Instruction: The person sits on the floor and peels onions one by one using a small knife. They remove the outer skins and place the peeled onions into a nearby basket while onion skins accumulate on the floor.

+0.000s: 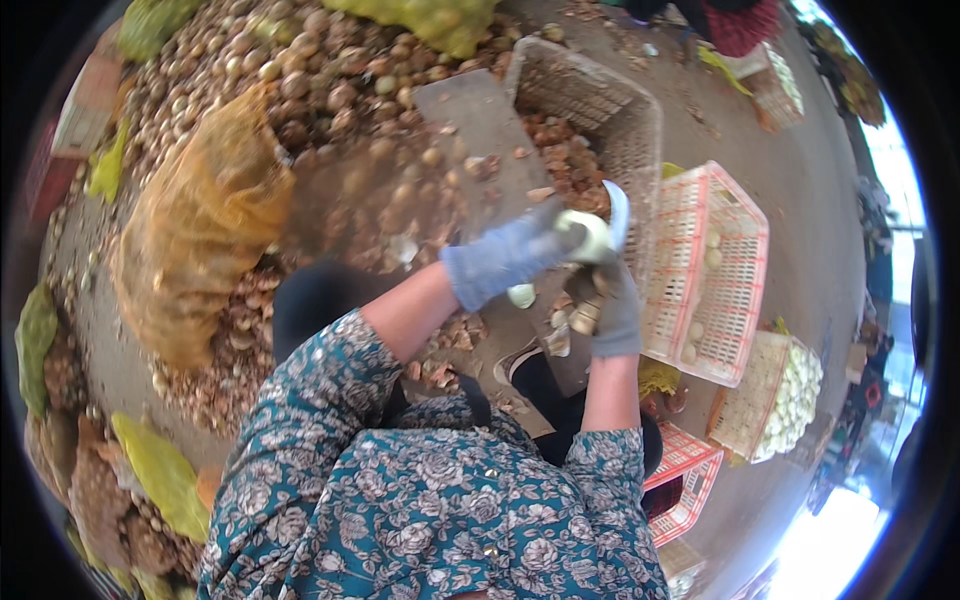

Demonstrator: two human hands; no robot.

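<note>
My left hand [517, 244], in a blue work glove with dark fingers, holds a pale, partly peeled onion [583, 236]. Close against that onion, my gloved right hand [616, 307] grips a curved-blade knife [618, 214] by its light, apparently wooden handle. Both hands are over the near end of a grey board [480, 112], beside a plastic crate [651, 142] that has onion skins [570, 154] in it. Motion blur hides the exact finger positions and whether the blade touches the onion. Below my left wrist lies another pale onion [521, 295].
Unpeeled onions [315, 71] are heaped ahead and left, with an orange mesh sack [202, 232] beside them. A white-and-red crate [701, 300] at the right holds a few peeled onions; behind it stands a filled crate [750, 397]. Loose skins [457, 334] litter the floor around my feet.
</note>
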